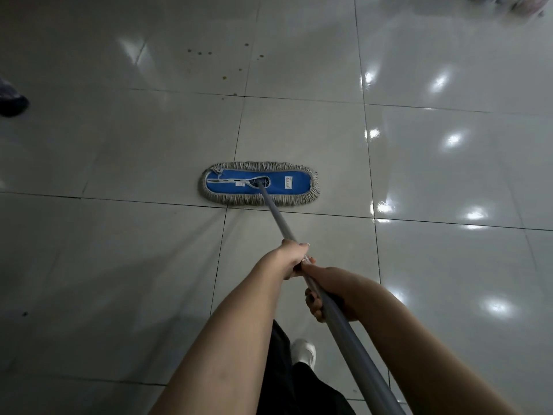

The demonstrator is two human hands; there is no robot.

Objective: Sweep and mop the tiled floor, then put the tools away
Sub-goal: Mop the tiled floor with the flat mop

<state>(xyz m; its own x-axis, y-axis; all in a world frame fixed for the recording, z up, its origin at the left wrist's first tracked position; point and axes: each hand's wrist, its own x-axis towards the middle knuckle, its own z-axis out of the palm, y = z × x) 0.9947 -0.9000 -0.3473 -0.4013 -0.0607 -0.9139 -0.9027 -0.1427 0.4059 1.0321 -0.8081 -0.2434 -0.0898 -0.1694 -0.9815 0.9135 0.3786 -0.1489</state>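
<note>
A flat mop head (258, 183), blue on top with a grey string fringe, lies flat on the glossy grey tiled floor (149, 145) ahead of me. Its grey metal handle (276, 218) slopes back toward me. My left hand (294, 257) grips the handle further down toward the mop head. My right hand (324, 292) grips it just behind, fingers curled round the pole. Several small brown spots (223, 77) dot the tile beyond the mop.
Another person's dark shoe (13, 104) shows at the left edge. Blurred objects (514, 3) sit at the top right corner. My white shoe (305, 351) and dark trouser leg are below my arms. Ceiling lights reflect on the right-hand tiles.
</note>
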